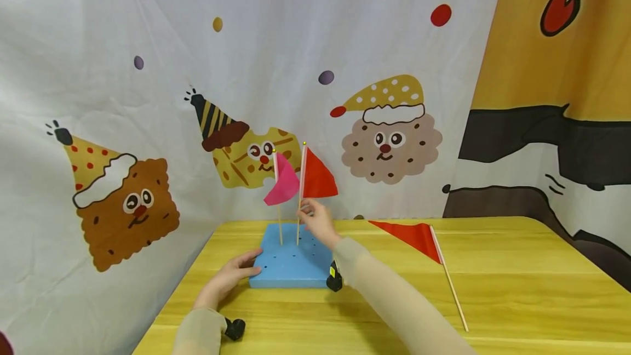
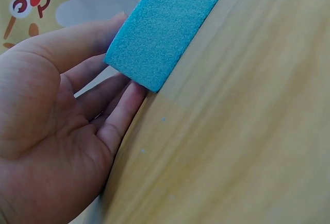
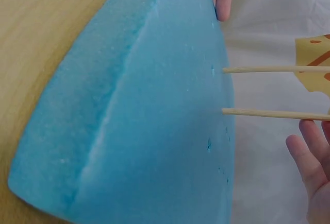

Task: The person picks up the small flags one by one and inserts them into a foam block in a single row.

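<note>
A blue foam block (image 1: pixel 291 267) with small holes in its top lies on the table, and two small flags stand upright in it. The pink flag (image 1: pixel 285 182) is on the left, the red flag (image 1: pixel 316 177) beside it on the right. My right hand (image 1: pixel 319 221) pinches the red flag's thin wooden stick below the cloth; in the right wrist view its fingers (image 3: pixel 304 126) touch that stick. At the block's left side, my left hand (image 1: pixel 231 278) rests its extended fingers and thumb against the edge. The left wrist view shows this hand at a block corner (image 2: pixel 154 44).
Another red flag (image 1: pixel 416 240) lies on the yellow wooden table (image 1: pixel 517 278), right of the block, its stick pointing toward the front. Behind the table hangs a white cloth (image 1: pixel 276 32) printed with cartoon biscuits and cheese.
</note>
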Demonstrator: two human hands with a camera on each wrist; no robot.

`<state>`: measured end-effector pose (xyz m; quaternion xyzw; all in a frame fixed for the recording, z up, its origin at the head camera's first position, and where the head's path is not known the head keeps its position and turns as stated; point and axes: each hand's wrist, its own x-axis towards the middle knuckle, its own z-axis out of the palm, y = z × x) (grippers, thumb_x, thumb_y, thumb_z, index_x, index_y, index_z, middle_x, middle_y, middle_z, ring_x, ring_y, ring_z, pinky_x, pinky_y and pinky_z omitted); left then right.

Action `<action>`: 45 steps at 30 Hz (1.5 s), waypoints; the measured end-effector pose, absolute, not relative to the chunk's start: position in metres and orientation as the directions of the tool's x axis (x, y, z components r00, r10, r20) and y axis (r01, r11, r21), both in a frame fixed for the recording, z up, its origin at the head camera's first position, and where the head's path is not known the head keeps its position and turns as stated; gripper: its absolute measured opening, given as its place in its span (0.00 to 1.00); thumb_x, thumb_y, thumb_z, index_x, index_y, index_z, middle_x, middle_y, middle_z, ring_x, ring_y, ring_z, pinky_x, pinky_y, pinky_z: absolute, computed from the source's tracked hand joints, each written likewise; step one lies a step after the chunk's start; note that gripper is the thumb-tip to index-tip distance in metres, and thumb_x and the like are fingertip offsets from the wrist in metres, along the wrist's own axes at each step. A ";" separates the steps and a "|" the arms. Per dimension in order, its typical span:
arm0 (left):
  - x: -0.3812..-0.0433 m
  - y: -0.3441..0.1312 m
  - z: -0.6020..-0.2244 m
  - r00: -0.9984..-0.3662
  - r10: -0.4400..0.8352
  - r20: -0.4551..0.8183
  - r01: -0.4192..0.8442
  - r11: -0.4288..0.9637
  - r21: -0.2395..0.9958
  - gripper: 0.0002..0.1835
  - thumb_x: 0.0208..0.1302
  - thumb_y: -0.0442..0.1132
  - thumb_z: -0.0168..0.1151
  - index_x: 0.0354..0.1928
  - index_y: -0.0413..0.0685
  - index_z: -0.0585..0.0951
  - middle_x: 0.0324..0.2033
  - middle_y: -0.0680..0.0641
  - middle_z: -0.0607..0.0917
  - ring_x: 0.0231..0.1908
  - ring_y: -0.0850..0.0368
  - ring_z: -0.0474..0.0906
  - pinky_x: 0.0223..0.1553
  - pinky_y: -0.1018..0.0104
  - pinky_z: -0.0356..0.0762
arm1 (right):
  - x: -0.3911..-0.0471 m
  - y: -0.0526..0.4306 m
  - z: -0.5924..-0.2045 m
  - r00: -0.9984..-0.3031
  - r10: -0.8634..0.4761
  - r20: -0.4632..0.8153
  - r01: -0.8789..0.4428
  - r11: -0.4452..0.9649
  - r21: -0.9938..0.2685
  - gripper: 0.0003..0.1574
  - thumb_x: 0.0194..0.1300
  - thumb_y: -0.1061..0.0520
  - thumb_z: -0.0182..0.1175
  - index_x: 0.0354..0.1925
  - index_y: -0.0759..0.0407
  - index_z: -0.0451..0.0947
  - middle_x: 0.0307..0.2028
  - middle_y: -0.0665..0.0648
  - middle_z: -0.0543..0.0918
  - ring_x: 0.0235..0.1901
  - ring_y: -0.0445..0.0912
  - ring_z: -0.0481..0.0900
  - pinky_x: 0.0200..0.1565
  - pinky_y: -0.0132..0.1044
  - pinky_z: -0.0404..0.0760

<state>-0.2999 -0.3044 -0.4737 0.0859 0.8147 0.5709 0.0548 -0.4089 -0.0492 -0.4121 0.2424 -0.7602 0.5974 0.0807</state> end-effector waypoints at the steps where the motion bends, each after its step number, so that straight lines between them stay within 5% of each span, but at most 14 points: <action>1: -0.300 -0.304 -0.474 -0.979 0.204 0.008 0.077 0.332 0.940 0.35 0.66 0.42 0.64 0.72 0.42 0.64 0.70 0.34 0.61 0.69 0.33 0.55 0.66 0.40 0.56 | -0.408 -0.049 -0.413 -0.867 -0.275 0.415 -0.469 0.173 -0.866 0.10 0.68 0.61 0.61 0.48 0.60 0.78 0.35 0.60 0.84 0.35 0.64 0.83 0.30 0.42 0.85; 21: -0.294 -0.294 -0.487 -0.976 0.213 -0.034 0.030 0.293 0.956 0.35 0.66 0.42 0.64 0.72 0.40 0.64 0.69 0.31 0.60 0.68 0.31 0.55 0.65 0.38 0.57 | -0.400 -0.040 -0.435 -0.855 -0.302 0.421 -0.495 0.232 -0.838 0.12 0.68 0.60 0.61 0.49 0.62 0.78 0.36 0.56 0.85 0.34 0.61 0.84 0.30 0.35 0.82; 28: -0.295 -0.291 -0.490 -0.973 0.225 -0.055 0.014 0.293 0.956 0.36 0.66 0.42 0.64 0.71 0.39 0.64 0.69 0.30 0.60 0.67 0.30 0.56 0.64 0.38 0.58 | -0.401 -0.026 -0.447 -0.833 -0.307 0.460 -0.525 0.179 -0.832 0.12 0.67 0.63 0.61 0.49 0.63 0.79 0.37 0.61 0.85 0.33 0.62 0.84 0.32 0.37 0.83; 37: -0.301 -0.299 -0.478 -0.975 0.220 -0.034 0.041 0.328 0.944 0.35 0.67 0.43 0.63 0.72 0.41 0.64 0.70 0.31 0.59 0.68 0.31 0.54 0.64 0.38 0.57 | -0.406 0.036 -0.434 -0.884 -0.256 0.391 -0.435 0.145 -0.889 0.13 0.68 0.62 0.60 0.49 0.66 0.80 0.41 0.67 0.83 0.35 0.61 0.84 0.39 0.50 0.83; 45: -0.302 -0.303 -0.473 -0.981 0.191 -0.041 0.029 0.347 0.938 0.35 0.65 0.44 0.65 0.72 0.44 0.65 0.70 0.33 0.59 0.68 0.32 0.54 0.65 0.38 0.56 | -0.398 0.122 -0.421 -0.931 -0.143 0.334 -0.351 0.113 -0.930 0.17 0.70 0.57 0.59 0.53 0.64 0.77 0.45 0.68 0.82 0.41 0.62 0.83 0.41 0.49 0.84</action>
